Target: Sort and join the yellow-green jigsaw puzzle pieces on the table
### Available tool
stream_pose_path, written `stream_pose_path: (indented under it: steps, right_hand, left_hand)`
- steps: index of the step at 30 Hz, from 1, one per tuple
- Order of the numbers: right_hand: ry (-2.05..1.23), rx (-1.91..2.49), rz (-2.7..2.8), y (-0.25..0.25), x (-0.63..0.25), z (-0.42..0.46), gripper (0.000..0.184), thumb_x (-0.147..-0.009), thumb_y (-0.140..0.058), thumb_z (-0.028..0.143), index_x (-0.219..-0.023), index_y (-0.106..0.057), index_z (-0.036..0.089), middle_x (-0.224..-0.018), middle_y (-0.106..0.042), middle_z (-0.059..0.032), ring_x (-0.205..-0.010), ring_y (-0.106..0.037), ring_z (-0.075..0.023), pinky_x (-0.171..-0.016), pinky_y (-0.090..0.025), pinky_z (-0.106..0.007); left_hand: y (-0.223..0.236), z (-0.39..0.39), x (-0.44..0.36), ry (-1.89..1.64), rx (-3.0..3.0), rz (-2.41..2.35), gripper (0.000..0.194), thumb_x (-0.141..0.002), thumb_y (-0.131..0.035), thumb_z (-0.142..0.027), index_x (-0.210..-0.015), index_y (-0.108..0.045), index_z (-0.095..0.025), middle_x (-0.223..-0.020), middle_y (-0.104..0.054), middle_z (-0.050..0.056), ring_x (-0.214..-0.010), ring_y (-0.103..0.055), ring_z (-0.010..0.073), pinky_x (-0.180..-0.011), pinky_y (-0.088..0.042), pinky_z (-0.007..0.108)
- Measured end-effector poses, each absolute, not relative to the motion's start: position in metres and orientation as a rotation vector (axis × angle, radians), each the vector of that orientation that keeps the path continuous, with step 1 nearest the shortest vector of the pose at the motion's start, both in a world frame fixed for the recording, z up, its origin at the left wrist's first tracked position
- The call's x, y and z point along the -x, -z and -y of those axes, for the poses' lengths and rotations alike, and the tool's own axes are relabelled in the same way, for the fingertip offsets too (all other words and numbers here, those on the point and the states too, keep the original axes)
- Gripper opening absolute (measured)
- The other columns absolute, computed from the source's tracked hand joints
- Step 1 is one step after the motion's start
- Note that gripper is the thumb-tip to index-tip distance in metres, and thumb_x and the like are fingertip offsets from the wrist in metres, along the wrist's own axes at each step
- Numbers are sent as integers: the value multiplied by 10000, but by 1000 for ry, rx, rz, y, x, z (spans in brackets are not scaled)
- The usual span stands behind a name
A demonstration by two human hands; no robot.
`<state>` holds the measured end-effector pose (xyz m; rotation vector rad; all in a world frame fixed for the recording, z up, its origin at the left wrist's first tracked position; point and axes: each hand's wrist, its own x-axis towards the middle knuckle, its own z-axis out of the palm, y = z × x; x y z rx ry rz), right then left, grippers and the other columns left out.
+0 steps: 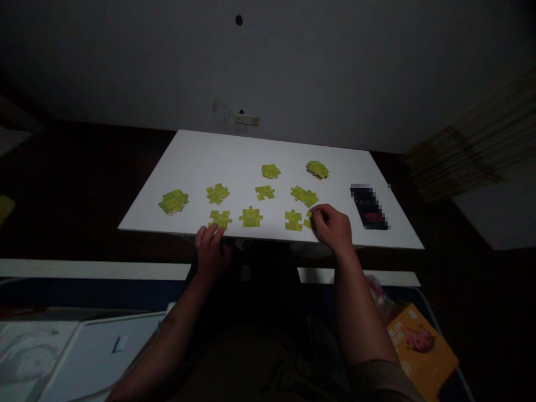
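Yellow-green jigsaw puzzle pieces lie spread over a white table (234, 151). My right hand (335, 228) pinches one puzzle piece (309, 220) near the front edge, partly hidden by the fingers. Just left of it lies another puzzle piece (293, 220). My left hand (213, 250) rests at the table's front edge with its fingers stretched out, the tips at the lower edge of a puzzle piece (220, 218). Between the hands is a single puzzle piece (251, 216). Farther back sit a loose puzzle piece (265, 192) and a puzzle-piece group (305, 195).
Stacks of pieces stand at the left (173, 201) and back right (317, 169), with a smaller pile (270, 171) between. A dark, pixelated phone-like object (369, 207) lies at the right. An orange box (422, 352) is beside my right arm. Behind the table is a wall (293, 72).
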<state>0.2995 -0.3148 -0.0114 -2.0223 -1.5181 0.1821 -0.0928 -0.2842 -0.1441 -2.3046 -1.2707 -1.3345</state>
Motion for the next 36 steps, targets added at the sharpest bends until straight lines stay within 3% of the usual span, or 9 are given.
stream_pose_path:
  steps: [10, 21, 26, 31, 36]
  right_hand:
    - [-164, 2012, 1526, 13, -300, 315, 395, -1008, -519, 467, -1081, -834, 240, -802, -778, -66, -724, -687, -262, -727, -447, -365]
    - [-135, 2040, 1534, 14, -301, 315, 380, -1011, -513, 439, -1096, -828, 244, -838, -795, -73, -771, -704, -280, -744, -463, -377]
    - [2, 1926, 1693, 6, -279, 314, 374, -1042, -498, 385, -1124, -813, 201, -1044, -826, -140, -971, -714, -318, -874, -517, -429]
    - [-120, 1684, 2067, -7, -226, 309, 320, -1064, -588, 398, -1214, -806, 219, -1209, -777, -150, -1168, -633, -360, -1060, -498, -512]
    - [-164, 1685, 2192, -10, -187, 296, 485, -984, -759, 475, -1390, -747, 210, -1557, -627, -195, -1413, -500, -443, -1177, -452, -612]
  left_hand:
    - [154, 284, 95, 1331, 2355, 1390, 696, -841, -684, -157, -1518, -540, -226, -1492, -633, 189, -1483, -548, 389, -1317, -331, 689]
    - [147, 286, 93, 1323, 2327, 1395, 694, -841, -690, -170, -1516, -538, -226, -1487, -629, 197, -1473, -562, 403, -1280, -396, 712]
    - [139, 288, 93, 1323, 2324, 1300, 700, -855, -684, -136, -1535, -538, -219, -1485, -648, 199, -1465, -587, 384, -1267, -440, 691]
    - [138, 289, 94, 1334, 2383, 1357, 656, -863, -673, -151, -1511, -577, -199, -1494, -661, 207, -1473, -597, 387, -1289, -420, 704]
    - [134, 292, 96, 1267, 2415, 1377, 659, -881, -667, -163, -1534, -583, -202, -1521, -660, 203, -1482, -601, 394, -1291, -431, 705]
